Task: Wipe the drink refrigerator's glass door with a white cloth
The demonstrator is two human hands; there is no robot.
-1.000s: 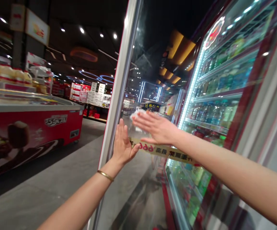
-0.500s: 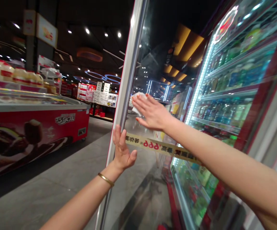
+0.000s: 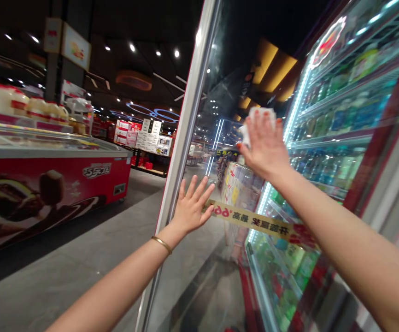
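My right hand (image 3: 266, 145) lies flat on the glass door (image 3: 202, 276), fingers extended, and holds a white tissue (image 3: 257, 116) against the glass. Parts of the tissue stick out past the fingertips and beside the thumb. Lower and to the left, my left hand (image 3: 191, 205) is open with its fingers spread, at the glass near the door's metal frame (image 3: 188, 108). A gold bangle (image 3: 162, 244) circles the left wrist. Between and below the hands runs a yellowish strip with reversed lettering (image 3: 251, 220); my left fingertips partly cover its left end.
To the right stands a lit drinks cooler (image 3: 337, 120) with shelves of bottles. At the left is a red chest freezer (image 3: 64, 184) with white jugs (image 3: 20, 102) behind it. Stacked boxes (image 3: 151, 138) stand farther back on the grey floor (image 3: 92, 276).
My right hand has moved right and upward across the glass with the tissue. My left hand has shifted from the door's frame edge onto the glass, with its fingers now spread.
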